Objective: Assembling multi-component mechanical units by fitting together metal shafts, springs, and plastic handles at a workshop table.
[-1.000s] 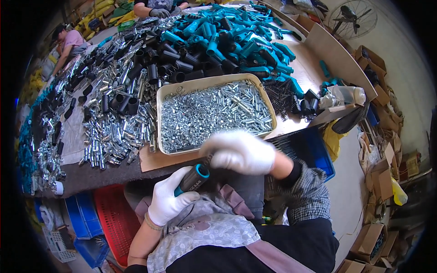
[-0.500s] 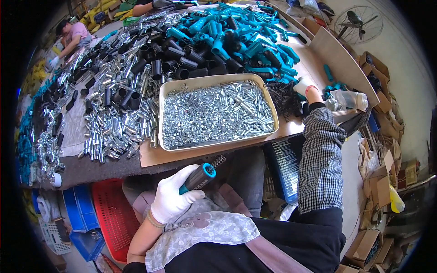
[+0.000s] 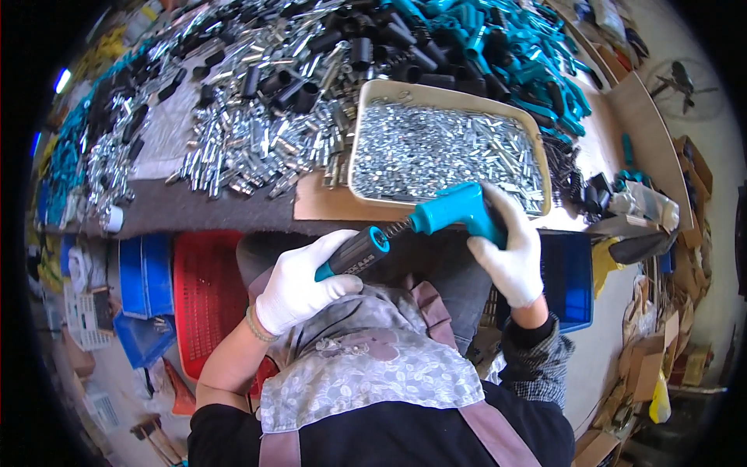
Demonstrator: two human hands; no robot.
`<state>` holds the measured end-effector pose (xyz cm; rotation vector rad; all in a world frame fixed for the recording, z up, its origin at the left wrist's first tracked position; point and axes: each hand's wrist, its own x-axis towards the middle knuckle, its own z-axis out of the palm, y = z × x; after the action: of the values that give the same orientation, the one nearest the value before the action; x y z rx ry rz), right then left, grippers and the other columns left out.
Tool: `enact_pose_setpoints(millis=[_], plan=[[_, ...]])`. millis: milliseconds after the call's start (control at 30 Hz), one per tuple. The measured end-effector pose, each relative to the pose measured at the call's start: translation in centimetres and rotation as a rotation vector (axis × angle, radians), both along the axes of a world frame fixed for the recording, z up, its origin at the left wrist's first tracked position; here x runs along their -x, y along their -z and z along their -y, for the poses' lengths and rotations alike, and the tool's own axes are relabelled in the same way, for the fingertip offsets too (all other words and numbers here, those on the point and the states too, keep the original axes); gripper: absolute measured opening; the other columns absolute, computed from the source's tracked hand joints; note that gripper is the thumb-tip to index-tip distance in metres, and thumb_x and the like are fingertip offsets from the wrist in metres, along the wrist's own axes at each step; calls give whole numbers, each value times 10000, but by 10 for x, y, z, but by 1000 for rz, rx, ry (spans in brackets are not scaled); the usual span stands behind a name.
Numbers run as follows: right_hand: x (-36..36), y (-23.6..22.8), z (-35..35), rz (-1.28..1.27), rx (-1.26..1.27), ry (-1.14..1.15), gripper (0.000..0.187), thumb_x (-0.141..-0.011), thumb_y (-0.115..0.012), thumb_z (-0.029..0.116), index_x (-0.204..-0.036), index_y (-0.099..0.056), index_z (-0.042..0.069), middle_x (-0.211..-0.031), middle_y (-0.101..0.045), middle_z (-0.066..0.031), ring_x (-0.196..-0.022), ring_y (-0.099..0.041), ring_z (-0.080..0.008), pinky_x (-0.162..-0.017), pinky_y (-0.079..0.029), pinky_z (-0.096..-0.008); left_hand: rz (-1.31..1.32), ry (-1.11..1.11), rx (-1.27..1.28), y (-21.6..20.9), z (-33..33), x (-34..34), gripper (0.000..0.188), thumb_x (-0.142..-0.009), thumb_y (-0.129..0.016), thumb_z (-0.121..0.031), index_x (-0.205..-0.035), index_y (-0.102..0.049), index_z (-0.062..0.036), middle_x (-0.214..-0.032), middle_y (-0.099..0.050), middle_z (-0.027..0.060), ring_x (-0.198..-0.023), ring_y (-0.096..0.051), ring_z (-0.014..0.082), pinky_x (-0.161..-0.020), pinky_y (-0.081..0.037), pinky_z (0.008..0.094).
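Both my hands wear white gloves. My left hand (image 3: 299, 284) is wrapped round a black cylindrical grip (image 3: 354, 255) with teal ends, tilted up to the right. From its upper end a dark coil spring (image 3: 398, 228) sticks out. My right hand (image 3: 517, 261) grips an angled teal plastic housing (image 3: 451, 210), whose narrow end meets the spring's tip. How far the spring goes into the housing cannot be made out. Both parts are in front of a cream tray (image 3: 355, 156) full of small metal pins, at the table's near edge.
Loose metal tubes (image 3: 233, 148) cover the table's left. Black sleeves (image 3: 362, 53) and teal housings (image 3: 475, 31) are heaped behind the tray. A clear plastic bag (image 3: 650, 204) lies at the right edge. Below stand a red basket (image 3: 194, 272), blue bins (image 3: 144, 272) and another blue crate (image 3: 572, 280).
My right hand has come back from the table's right side, now with the teal housing, to the spring. My left hand still holds the black grip. The view has tilted down and shifted left.
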<state>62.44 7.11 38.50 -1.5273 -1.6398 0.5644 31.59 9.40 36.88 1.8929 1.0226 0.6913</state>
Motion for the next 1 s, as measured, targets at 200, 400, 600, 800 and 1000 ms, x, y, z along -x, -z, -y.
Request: enact_pose_setpoints(millis=[200, 400, 600, 800, 1000], plan=[[27, 11, 5, -66, 28, -18, 671, -680, -702, 54, -1331, -558, -21, -1255, -609, -161, -1177, -606, -237, -1028, -459, -336, -91, -9, -55, 1, 9, 25, 618, -817, -799, -308, -1324, -570, -39, -1088, -691, 197, -973, -708, 307, -843, -544, 357], [39, 4, 7, -217, 210, -74, 679, -695, -689, 42, -1356, -538, -9, -1262, -605, -151, -1183, -597, -236, -1047, -435, -332, -186, -18, -306, 4, 12, 43, 604, -796, -799, -314, -1312, -584, -85, -1027, -693, 169, -863, -701, 343, -758, -563, 392], [46, 7, 7, 239, -153, -154, 669, -688, -739, 0, -1328, -546, 11, -1195, -619, -215, -1121, -624, -371, -964, -498, -383, -321, -5, -353, 0, 13, 50, 595, -811, -768, -379, -1308, -586, -107, -921, -680, 147, -802, -697, 323, -713, -561, 392], [45, -18, -8, -221, 588, -607, 676, -694, -819, 184, -1320, -595, 65, -1170, -681, -130, -1030, -678, -208, -897, -525, -319, -218, 281, -47, -1, 7, 51, 562, -834, -759, -342, -1294, -591, -65, -974, -701, 161, -846, -708, 326, -750, -553, 398], [72, -14, -5, 657, -497, -870, 358, -724, -675, 171, -1082, -676, 187, -858, -594, -19, -855, -614, -200, -933, -473, -396, -30, 435, 762, 0, -2, 58, 631, -867, -754, -392, -1355, -577, -34, -870, -671, 38, -646, -590, 73, -573, -493, 255]])
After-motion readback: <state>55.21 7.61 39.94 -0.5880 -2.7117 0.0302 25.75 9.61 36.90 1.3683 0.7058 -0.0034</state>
